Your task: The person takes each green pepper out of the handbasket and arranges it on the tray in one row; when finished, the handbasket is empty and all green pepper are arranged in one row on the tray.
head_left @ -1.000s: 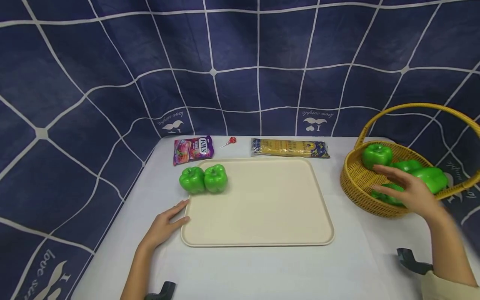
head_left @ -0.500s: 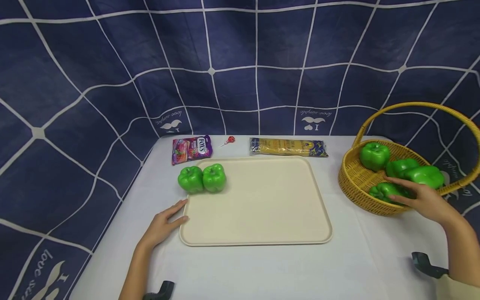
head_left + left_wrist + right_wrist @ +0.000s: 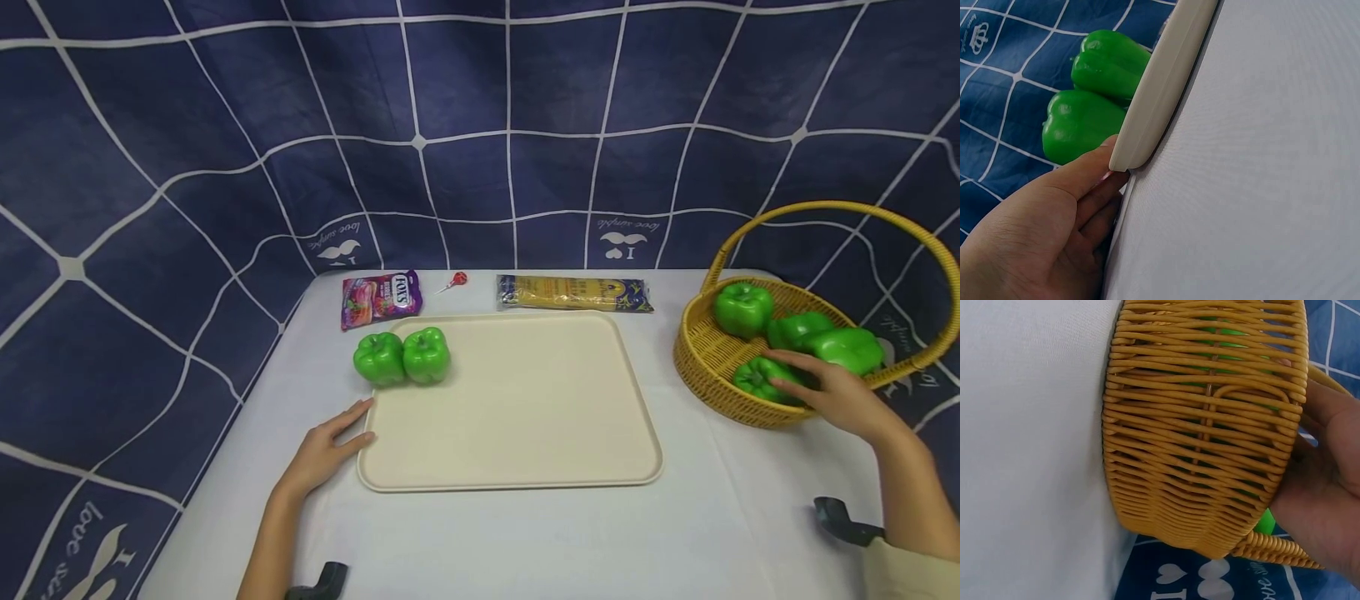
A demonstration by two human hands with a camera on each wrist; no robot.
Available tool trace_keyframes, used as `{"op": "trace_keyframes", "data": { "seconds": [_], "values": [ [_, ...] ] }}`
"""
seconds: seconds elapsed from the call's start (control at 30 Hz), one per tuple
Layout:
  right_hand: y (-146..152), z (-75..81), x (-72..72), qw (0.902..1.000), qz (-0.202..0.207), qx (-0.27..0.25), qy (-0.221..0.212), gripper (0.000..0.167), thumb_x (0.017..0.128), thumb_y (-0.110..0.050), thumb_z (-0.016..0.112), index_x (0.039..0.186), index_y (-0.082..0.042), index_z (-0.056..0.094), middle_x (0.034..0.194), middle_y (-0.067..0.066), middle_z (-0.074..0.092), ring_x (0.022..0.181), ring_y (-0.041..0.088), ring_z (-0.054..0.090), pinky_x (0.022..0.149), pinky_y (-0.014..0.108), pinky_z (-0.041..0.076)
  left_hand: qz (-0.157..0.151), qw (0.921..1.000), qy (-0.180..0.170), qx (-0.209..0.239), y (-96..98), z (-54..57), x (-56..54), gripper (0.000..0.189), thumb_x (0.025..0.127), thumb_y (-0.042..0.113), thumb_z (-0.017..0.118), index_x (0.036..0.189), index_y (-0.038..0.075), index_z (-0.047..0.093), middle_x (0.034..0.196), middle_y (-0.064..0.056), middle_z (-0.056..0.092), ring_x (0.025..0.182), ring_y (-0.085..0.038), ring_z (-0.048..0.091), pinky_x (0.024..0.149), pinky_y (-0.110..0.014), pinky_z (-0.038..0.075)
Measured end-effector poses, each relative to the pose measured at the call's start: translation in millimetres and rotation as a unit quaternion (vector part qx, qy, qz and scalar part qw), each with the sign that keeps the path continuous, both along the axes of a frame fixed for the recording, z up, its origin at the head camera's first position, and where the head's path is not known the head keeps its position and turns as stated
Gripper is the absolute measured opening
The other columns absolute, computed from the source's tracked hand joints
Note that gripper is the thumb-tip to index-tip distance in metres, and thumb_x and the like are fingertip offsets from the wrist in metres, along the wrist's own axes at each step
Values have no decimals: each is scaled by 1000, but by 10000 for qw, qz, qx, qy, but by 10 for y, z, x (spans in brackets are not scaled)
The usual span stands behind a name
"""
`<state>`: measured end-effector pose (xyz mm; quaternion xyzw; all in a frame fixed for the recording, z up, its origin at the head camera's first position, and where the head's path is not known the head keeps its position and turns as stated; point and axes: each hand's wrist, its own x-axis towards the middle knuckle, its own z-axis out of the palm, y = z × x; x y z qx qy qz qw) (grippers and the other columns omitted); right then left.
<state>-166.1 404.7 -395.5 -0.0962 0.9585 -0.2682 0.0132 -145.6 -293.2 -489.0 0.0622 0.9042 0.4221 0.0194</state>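
Note:
My right hand point(image 3: 840, 398) reaches over the near rim of the wicker basket point(image 3: 705, 379). Its thumb and fingers lie around the nearest green bell pepper point(image 3: 759, 379) inside and grip it. The right wrist view shows mostly the basket's woven side point(image 3: 1197, 444), hiding the fingertips. My left hand point(image 3: 318, 458) rests at the left edge of the beige tray point(image 3: 517, 417), fingertips touching its rim. In the left wrist view the thumb meets the tray rim point(image 3: 1154, 94). Two green bell peppers point(image 3: 378, 358) sit side by side at the tray's back left corner.
Several more bell peppers point(image 3: 742, 310) lie in the basket, whose tall handle point(image 3: 832, 205) arches above. Behind the tray are a purple candy bag point(image 3: 381, 298), a red lollipop point(image 3: 458, 278) and a long yellow packet point(image 3: 573, 293). A blue checked cloth point(image 3: 465, 183) hangs behind.
My right hand has come down from above the basket into it and closed around the nearest bell pepper. The left hand stays at the tray's edge. The view has shifted slightly.

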Motion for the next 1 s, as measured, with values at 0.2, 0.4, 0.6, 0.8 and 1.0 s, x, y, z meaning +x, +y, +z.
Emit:
{"op": "trace_keyframes", "data": {
  "seconds": [0.2,0.4,0.6,0.8,1.0],
  "values": [
    [-8,37,-44,9999,68,134,-64,51,93,-22,57,133,6,42,125,37,42,104,51,44,73,63,42,10,10000,-31,18,1,16,16,60,83,43,66,136,22,47,143,-13,36,132,-37,29,106,-57,23],
    [-6,84,-139,9982,208,238,-503,64,90,-29,61,138,6,35,129,41,34,109,57,37,79,69,35,28,10000,-51,72,-3,21,22,61,82,43,66,136,22,47,144,-12,36,132,-36,29,106,-56,23],
    [-2,92,-191,9967,184,346,-707,70,88,-33,63,138,7,33,128,43,33,110,59,35,81,70,33,15,10000,-76,56,1,17,26,61,83,45,65,137,23,47,144,-11,35,133,-35,29,106,-56,23],
    [-26,86,-162,9983,63,163,-556,73,86,-33,66,139,5,34,131,41,32,114,59,31,84,71,29,26,10000,-72,62,7,10,18,61,83,45,65,137,23,46,144,-10,35,133,-34,29,106,-56,23],
    [-68,62,-101,9997,-160,121,-108,75,84,-31,68,138,7,33,131,42,29,116,62,26,90,73,20,20,10000,-63,64,9,16,8,60,83,45,65,137,23,46,144,-10,35,133,-34,29,106,-56,23]
  ]
}}
